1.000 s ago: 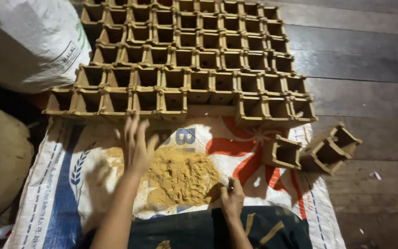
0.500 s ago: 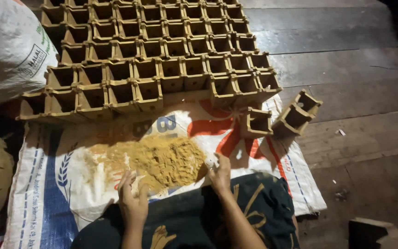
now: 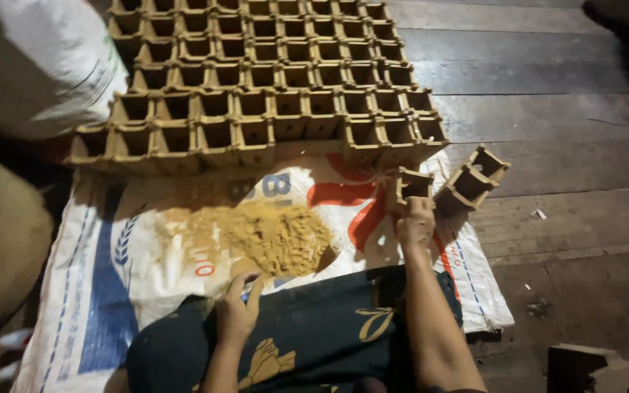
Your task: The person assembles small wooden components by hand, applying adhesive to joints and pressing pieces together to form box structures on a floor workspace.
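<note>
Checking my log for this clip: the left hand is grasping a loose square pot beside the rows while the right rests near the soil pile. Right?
Hands are swapped. In the head view the right hand grasps the loose pot beside the rows; the left hand rests near the soil pile.

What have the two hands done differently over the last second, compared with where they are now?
The right hand moved from the edge of the sandy pile out to the loose square pot and now touches it. The left hand drew back from the pile toward the dark cloth. The rows of pots and the printed sack look unchanged.
</note>
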